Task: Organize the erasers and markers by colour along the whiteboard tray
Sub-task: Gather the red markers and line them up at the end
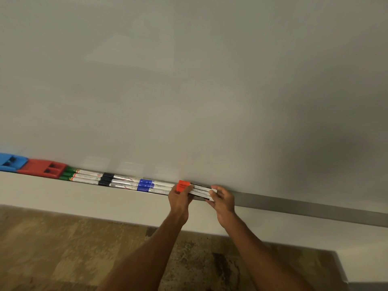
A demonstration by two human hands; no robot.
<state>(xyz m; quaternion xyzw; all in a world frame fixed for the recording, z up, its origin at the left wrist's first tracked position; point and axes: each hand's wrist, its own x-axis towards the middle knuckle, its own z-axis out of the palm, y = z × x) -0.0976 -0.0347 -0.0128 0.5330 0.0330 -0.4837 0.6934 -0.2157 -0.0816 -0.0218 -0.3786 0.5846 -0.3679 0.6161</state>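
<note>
Seen from the head, the left hand [180,199] and the right hand [223,200] each curled their fingers round one end of a bundle of red markers [200,191], held at the tray [294,203]. Beyond the left fingers lay blue markers [144,184], black markers [106,179], green markers [67,175], a red eraser [41,168] and a blue eraser [11,161].

Low at the frame's centre, the left hand [180,198] and the right hand [223,199] grip a bundle of red-capped markers [196,189], perhaps three, on the tray [304,206]. Leftward lie blue-capped markers [145,184], black-capped markers [106,179], green-capped markers [67,174], a red eraser [42,168] and a blue eraser [10,161].
</note>
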